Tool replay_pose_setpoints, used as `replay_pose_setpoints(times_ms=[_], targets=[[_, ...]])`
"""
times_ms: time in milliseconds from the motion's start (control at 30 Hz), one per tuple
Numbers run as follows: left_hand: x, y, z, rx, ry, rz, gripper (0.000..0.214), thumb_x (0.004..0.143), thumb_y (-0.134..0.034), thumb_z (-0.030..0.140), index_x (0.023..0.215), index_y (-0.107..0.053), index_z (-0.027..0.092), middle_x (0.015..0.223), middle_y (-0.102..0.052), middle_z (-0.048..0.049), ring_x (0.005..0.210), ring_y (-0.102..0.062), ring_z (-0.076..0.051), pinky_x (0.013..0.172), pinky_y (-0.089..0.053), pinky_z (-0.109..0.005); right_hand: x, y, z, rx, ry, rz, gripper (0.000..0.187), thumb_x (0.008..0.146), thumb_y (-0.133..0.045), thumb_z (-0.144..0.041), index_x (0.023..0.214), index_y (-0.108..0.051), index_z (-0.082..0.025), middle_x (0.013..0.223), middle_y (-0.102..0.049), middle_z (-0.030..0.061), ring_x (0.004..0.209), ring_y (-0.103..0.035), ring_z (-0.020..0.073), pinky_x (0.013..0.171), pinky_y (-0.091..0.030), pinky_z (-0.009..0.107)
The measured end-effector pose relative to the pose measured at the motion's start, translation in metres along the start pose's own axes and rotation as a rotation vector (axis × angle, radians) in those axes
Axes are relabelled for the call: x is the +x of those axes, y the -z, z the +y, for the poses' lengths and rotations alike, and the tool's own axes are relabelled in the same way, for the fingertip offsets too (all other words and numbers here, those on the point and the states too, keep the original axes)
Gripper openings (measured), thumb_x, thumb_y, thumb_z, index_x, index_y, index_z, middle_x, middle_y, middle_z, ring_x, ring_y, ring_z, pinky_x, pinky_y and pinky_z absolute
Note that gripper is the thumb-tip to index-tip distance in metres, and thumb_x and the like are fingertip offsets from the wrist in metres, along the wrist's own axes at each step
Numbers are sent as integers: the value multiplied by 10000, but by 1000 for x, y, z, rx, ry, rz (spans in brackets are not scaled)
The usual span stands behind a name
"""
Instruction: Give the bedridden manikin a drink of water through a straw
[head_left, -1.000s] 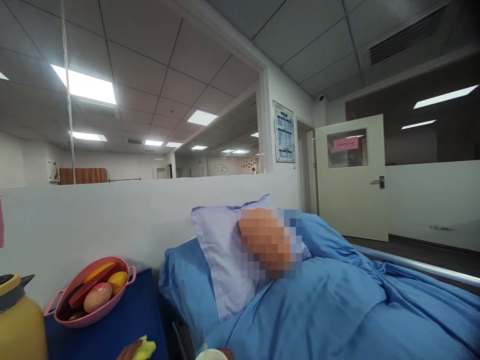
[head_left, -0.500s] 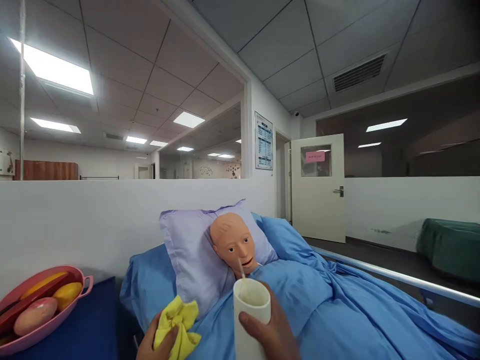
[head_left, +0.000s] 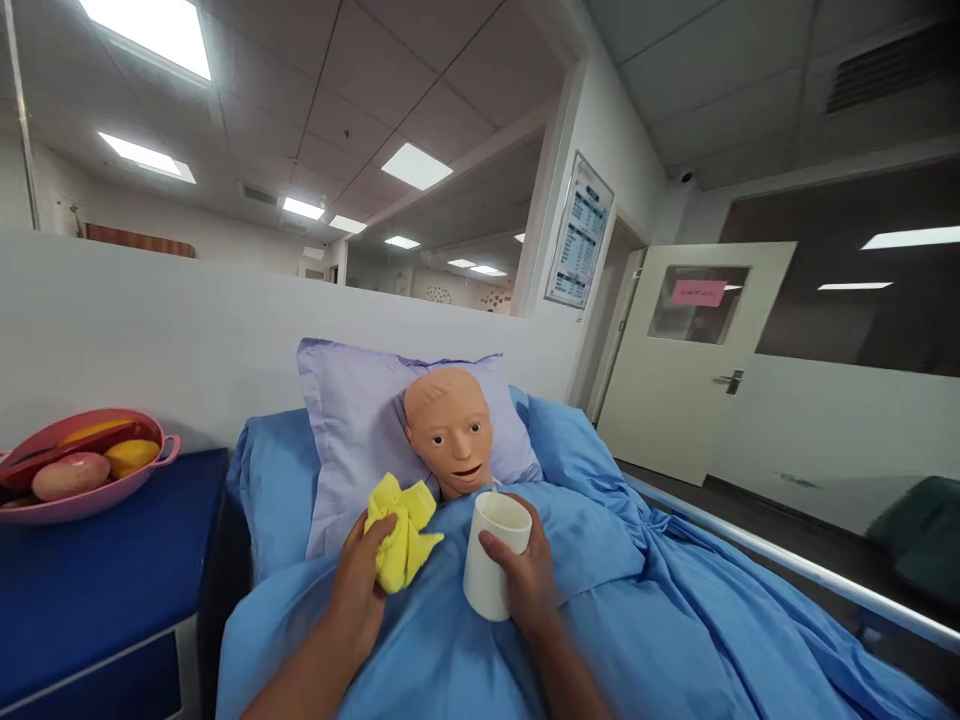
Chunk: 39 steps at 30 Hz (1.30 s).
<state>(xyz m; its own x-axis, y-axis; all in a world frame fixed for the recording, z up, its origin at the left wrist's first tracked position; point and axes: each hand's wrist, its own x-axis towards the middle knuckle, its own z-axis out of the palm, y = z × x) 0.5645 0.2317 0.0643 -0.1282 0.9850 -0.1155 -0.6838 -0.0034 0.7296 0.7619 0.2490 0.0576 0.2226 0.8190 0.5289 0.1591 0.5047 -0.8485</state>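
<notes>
A bunched yellow cloth (head_left: 405,540) is pinched in my left hand (head_left: 361,575), over the blue bedding. My right hand (head_left: 534,575) wraps round a white cup (head_left: 487,575), which stands nearly upright with its mouth toward me. Just behind the cup's rim a short bit of a pale straw (head_left: 494,488) shows; its lower part is hidden in the cup. A training manikin's head (head_left: 448,430) lies on a lilac pillow (head_left: 345,430), its mouth slightly parted. Cloth and cup are both apart from the face. The blue quilt (head_left: 600,620) covers the manikin below the neck.
At left, a pink basket (head_left: 97,500) of fruit sits on a blue-topped cabinet (head_left: 112,570). A metal bed rail (head_left: 787,565) runs along the right side. Behind the bed rises a white half wall (head_left: 225,320); a door (head_left: 675,390) stands ajar beyond.
My view has tilted down and rolled. Both hands now appear higher and farther into view, still holding cloth and cup. The straw's tip has dropped from near the manikin's mouth to the cup's rim.
</notes>
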Motion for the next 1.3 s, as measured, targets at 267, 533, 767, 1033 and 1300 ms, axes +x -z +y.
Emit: replay_pose_setpoints(times_ms=[267,533,767,1033,1300], targets=[[40,-33,-32,-385,63,5,298,886,-549,157,1173,-627,137,996,-770,-79,836,-749,-165,775,-628,-265,2,3,13,54,28,14,577,666,-811,-450,1134,-584,-201,1042,-697,66,893,-651,244,846,-527,409],[42,-11,-45,-377,123,-98,371,915,-512,214,1250,-597,80,1040,-760,-131,901,-745,-207,840,-623,-323,12,4,16,285,-175,10,547,645,-792,-444,1089,-585,-201,916,-702,43,763,-661,231,660,-552,357],[42,1,-45,-374,141,-175,408,929,-505,259,1314,-568,139,1091,-759,-96,967,-734,-197,986,-572,-372,11,1,22,274,-150,-12,563,650,-811,-439,1116,-602,-203,916,-724,62,821,-670,253,651,-550,347],[42,2,-44,-377,172,-183,364,959,-466,280,1269,-605,148,1055,-769,-92,921,-742,-198,976,-573,-386,12,3,21,219,-140,-51,579,633,-833,-485,1095,-602,-223,913,-718,60,804,-665,265,652,-549,376],[43,3,-44,-388,171,-186,368,974,-421,296,1228,-634,137,1043,-770,-89,891,-744,-210,930,-593,-395,11,6,20,211,-144,-78,574,616,-827,-486,1084,-597,-246,982,-713,61,875,-677,286,714,-566,426]])
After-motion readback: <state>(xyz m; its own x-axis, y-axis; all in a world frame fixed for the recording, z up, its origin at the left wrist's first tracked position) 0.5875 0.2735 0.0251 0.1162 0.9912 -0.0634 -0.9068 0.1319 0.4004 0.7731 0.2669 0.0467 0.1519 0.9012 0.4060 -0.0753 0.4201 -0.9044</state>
